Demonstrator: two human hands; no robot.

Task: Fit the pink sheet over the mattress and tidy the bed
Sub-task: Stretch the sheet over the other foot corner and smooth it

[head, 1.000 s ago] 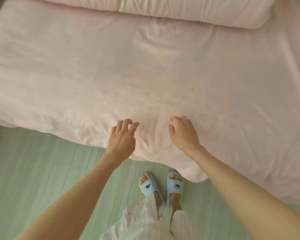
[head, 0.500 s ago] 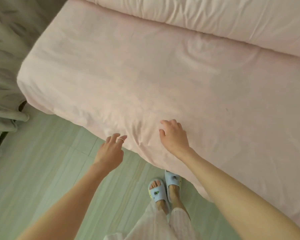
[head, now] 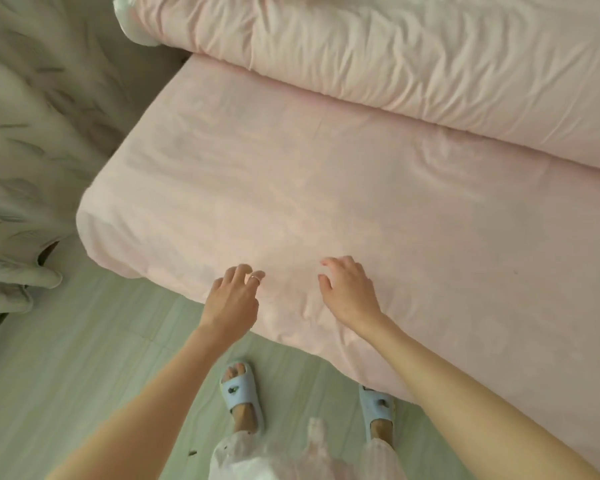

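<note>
Since a moment ago I am standing further along toward the corner of the bed, my feet now set apart instead of together, and the corner and the curtain are showing much more fully. My left hand (head: 234, 299) is hovering at the near edge of the mattress, fingers loosely curled and holding nothing, a ring (head: 254, 278) on one finger. My right hand (head: 349, 291) is lying over the top near the same edge, fingers relaxed and slightly bent; whether the tips are touching the cloth I cannot tell. The pink sheet (head: 326, 188) is lying stretched over the mattress, wrapping down around the near corner at the left and hanging over the near side, with light wrinkles by my hands. A rolled pink duvet (head: 395, 60) is lying along the far side on top of the sheet. A grey patterned curtain (head: 25, 133) is hanging just beside the corner. My light blue slippers (head: 241, 393) are standing on the pale green floor (head: 66, 375) just beside the bed.
</note>
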